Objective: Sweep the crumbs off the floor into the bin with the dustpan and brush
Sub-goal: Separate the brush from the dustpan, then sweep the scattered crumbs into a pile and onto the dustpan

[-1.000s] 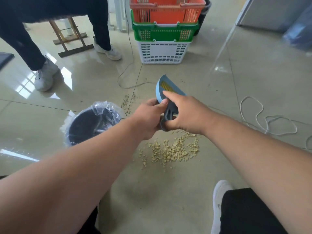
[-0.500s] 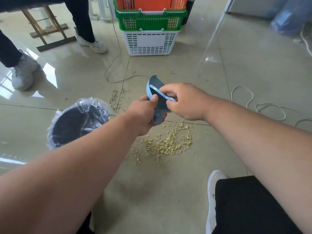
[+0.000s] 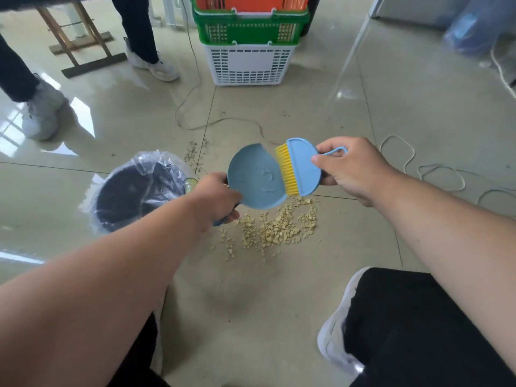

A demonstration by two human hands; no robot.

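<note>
My left hand (image 3: 216,199) grips the handle of a round blue dustpan (image 3: 254,180), held above the floor with its inside facing me. My right hand (image 3: 350,169) holds a blue brush (image 3: 303,167) with yellow bristles by its loop handle; the bristles lie against the dustpan's right edge. A pile of pale yellow crumbs (image 3: 276,227) lies on the tiles just below both tools. A smaller scatter of crumbs (image 3: 195,156) lies farther back. The dark bin (image 3: 139,191) with a clear plastic liner stands on the floor to the left of my left hand.
Stacked baskets, white (image 3: 250,64), green and orange, stand at the back. A thin cable (image 3: 195,90) and a white cord (image 3: 435,174) trail over the tiles. Another person's legs and shoes (image 3: 42,113) stand back left by a wooden stand. My own shoe (image 3: 339,328) is bottom right.
The brush and dustpan, held together a second ago, have come apart: my left hand keeps the dustpan, my right hand has drawn the brush to the right. The camera has tilted slightly.
</note>
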